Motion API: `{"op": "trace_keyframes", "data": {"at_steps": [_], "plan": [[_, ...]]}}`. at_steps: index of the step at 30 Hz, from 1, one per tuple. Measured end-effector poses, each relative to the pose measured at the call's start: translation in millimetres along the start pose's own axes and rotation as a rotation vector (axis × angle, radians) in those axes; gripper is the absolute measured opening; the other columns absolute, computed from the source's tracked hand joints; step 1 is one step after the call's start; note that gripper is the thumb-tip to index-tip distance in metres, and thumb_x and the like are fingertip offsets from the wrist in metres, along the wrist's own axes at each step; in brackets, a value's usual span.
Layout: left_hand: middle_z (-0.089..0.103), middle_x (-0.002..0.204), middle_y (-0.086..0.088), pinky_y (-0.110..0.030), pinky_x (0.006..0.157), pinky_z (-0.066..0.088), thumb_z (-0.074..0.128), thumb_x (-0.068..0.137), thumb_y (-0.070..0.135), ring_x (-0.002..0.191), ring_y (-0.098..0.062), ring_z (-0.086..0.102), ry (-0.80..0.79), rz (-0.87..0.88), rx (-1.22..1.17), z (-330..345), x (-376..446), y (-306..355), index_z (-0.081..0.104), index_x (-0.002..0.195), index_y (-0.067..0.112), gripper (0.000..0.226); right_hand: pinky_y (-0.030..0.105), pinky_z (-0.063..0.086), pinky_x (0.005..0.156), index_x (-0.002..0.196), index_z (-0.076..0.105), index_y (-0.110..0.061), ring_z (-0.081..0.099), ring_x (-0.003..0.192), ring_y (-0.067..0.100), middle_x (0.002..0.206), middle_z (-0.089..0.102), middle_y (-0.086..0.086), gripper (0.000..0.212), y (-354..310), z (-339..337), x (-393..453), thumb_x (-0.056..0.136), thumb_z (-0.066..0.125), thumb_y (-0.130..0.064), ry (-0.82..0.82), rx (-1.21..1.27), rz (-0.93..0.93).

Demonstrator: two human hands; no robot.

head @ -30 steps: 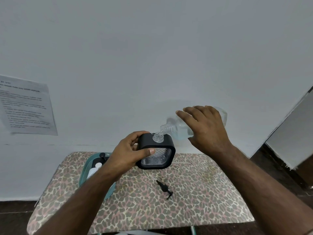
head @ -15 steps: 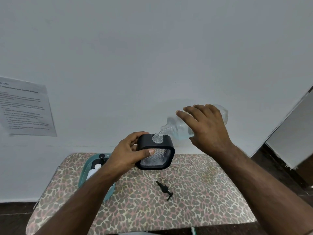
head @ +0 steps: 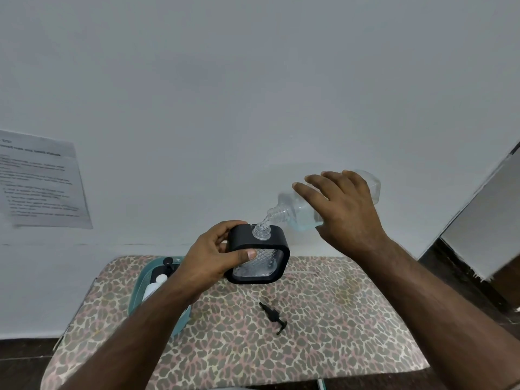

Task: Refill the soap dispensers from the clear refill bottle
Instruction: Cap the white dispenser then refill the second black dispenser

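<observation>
Above the table's far edge, the right hand (head: 342, 213) grips the tilted clear refill bottle (head: 298, 212), pouring into the black soap dispenser (head: 260, 256) held by the left hand (head: 213, 261) — likely light, slick plastic, best gripped round the body.

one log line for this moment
step: pouring | left hand: holds dispenser | right hand: tilts refill bottle | pump: on table

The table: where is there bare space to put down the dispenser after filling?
The table shows bare cloth right of the black pump, toward the right edge, and also along the near edge below the pump. The left side is crowded: the teal tray with bottles stands there, under the left hand holding the dispenser.
</observation>
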State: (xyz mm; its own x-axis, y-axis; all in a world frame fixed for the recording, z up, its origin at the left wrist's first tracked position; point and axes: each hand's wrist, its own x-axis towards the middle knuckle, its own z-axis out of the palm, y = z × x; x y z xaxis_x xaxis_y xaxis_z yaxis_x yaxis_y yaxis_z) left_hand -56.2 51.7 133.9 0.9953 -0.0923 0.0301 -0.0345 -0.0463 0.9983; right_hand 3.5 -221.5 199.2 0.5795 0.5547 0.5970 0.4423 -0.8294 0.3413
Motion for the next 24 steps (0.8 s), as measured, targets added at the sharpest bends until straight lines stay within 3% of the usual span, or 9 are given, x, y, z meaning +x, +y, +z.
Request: {"op": "trace_keyframes", "data": {"at_steps": [24], "plan": [[0.075, 0.122, 0.002, -0.053, 0.089, 0.063, 0.089, 0.078, 0.016, 0.108, -0.023, 0.075, 0.013, -0.007, -0.022, -0.9, 3.0, -1.3, 0.071, 0.116, 0.043, 0.05, 0.06, 0.039, 0.105, 0.139, 0.055, -0.022, 0.058, 0.125, 0.038, 0.137, 0.063, 0.008, 0.086, 1.6, -1.6, 2.6, 0.06, 0.08, -0.002, -0.007, -0.012, -0.007]]}}
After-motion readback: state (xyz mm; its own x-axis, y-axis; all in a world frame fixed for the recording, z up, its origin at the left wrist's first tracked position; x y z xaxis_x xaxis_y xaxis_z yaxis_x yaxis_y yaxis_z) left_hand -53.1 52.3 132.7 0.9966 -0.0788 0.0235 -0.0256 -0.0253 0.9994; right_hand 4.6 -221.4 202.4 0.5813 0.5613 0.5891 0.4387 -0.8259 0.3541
